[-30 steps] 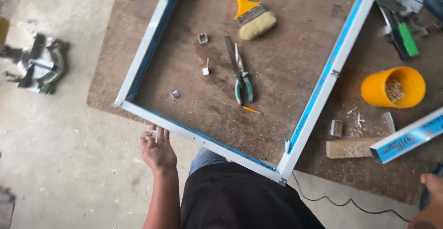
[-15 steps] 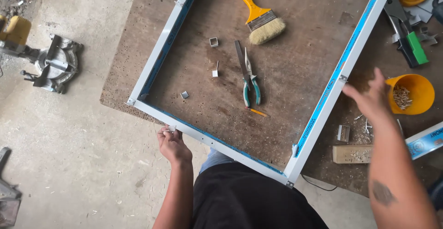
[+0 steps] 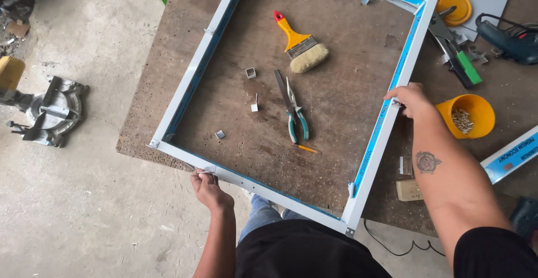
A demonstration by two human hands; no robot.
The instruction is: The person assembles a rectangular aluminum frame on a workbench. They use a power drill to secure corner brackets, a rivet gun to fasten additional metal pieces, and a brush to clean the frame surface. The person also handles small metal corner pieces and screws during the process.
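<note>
Rectangular white aluminium frame (image 3: 196, 59) lying flat on the brown workbench (image 3: 336, 104); left hand (image 3: 208, 187) clamped on its near rail, right hand (image 3: 412, 99) gripping its right rail (hands well apart). Inside the frame: yellow-handled paintbrush (image 3: 300, 43), green-handled pliers (image 3: 297, 118).

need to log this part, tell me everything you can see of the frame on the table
The frame is a large rectangle of pale, metal-looking bars with blue film along their inner edges. It lies flat on the brown table, its near corner jutting past the edge. The left hand grips the near bar and the right hand grips the right bar. A brush, pliers and small metal bits lie inside it.
</note>
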